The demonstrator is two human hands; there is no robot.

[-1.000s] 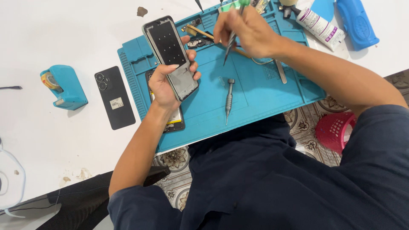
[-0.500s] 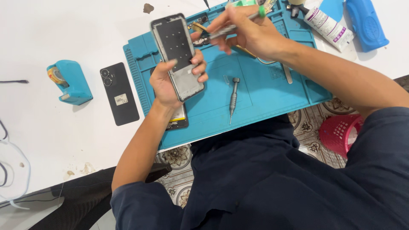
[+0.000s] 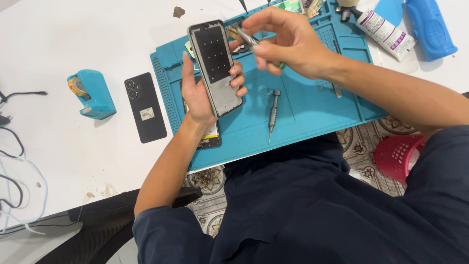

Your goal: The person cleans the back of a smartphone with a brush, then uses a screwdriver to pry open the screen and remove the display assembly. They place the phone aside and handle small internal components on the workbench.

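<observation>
My left hand grips an opened phone frame, held upright above the blue work mat. Its dark inner side faces me. My right hand is closed on a thin metal tool whose tip sits close to the top right of the phone frame. A grey screwdriver lies on the mat below my right hand. Another phone part lies on the mat under my left wrist, mostly hidden.
A black phone back cover lies on the white table beside a blue tape holder. A white glue tube and a blue device sit at the far right. Cables trail at the left edge. A pink basket stands on the floor.
My right hand has swung the thin tool from pointing down at the mat's top to level beside the phone frame's top. The left hand keeps hold of the frame.
</observation>
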